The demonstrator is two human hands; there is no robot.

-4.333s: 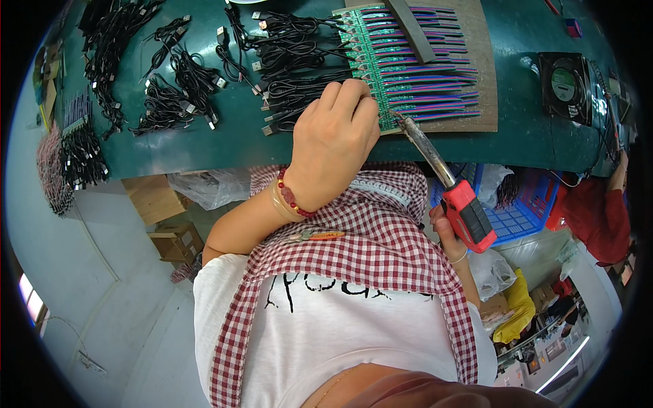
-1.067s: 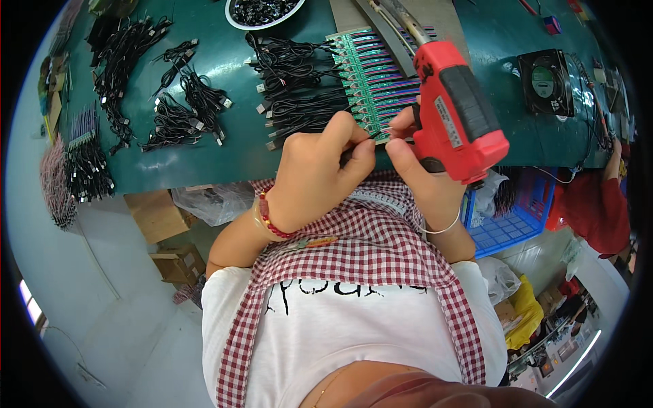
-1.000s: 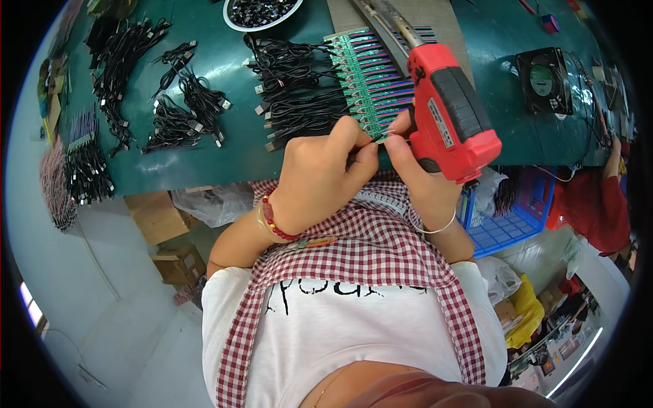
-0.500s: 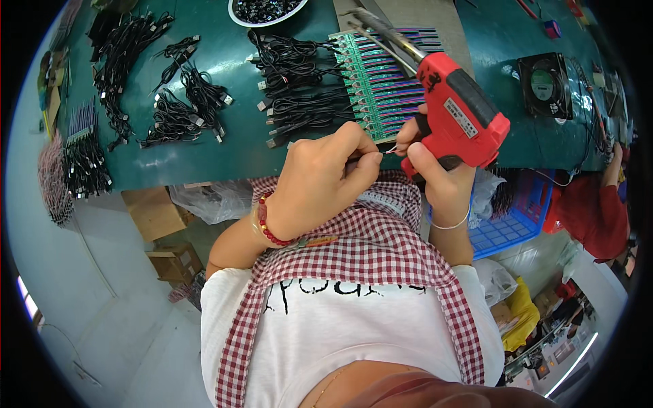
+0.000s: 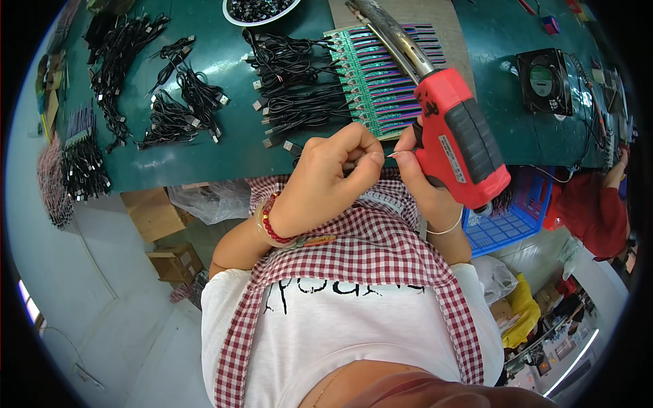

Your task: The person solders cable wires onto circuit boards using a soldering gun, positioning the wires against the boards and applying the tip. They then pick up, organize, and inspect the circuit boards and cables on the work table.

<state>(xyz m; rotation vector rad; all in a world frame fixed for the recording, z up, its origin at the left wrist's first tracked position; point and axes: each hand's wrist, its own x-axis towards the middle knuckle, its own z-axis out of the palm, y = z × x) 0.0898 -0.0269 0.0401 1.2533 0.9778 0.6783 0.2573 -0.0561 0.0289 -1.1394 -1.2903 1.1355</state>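
Note:
My left hand (image 5: 333,173) is closed in a pinch on the end of a cable whose thin wires (image 5: 392,154) stick out between its thumb and forefinger. My right hand (image 5: 428,194) grips a red soldering gun (image 5: 449,129), its metal tip pointing up and away over the table. The right thumb and forefinger also meet at the wire ends. Just beyond the hands lies a row of green circuit boards (image 5: 367,85) with coloured wires at their right and black USB cables (image 5: 303,105) at their left. Most of the held cable is hidden by my left hand.
More black cables (image 5: 180,109) lie in bunches at the left of the green table (image 5: 231,163). A white bowl (image 5: 294,8) of small dark parts stands at the back. To the right are a black fan (image 5: 544,83) and a blue crate (image 5: 507,228) below the edge. A co-worker sits at far right.
The soldering gun has tilted, its body dropping lower while the tip swings slightly right. My right thumb and forefinger have come together at the wire ends, closer to my left hand.

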